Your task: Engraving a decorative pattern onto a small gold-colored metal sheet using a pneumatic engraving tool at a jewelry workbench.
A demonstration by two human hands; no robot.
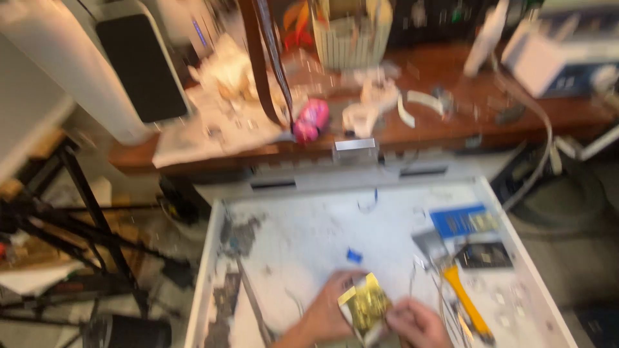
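Fingers of my left hand (325,312) curl around the near side of a small gold foil-covered piece (366,308), and fingers of my right hand (416,322) pinch its other edge, so both hands grip it between them. The picture is blurred, so I cannot tell the piece's exact make or how tightly each fingertip presses.

I take the white tray (303,225) as my landmark. The gold piece sits over the tray's near edge, roughly at its middle. Right of it, still inside the tray, lies an orange-handled tool (467,303) with its handle slanting toward the near right corner. Beyond that tool, toward the tray's far right corner, rest a blue flat card (465,221) and a dark flat card (483,256) just beside each other. A tiny blue scrap (354,255) lies near the tray's centre, just beyond my hands. Dark smudges (240,235) mark the tray's left side.

Behind the tray's far rim stands a brown wooden table (451,71), with a pink object (311,120) on it.
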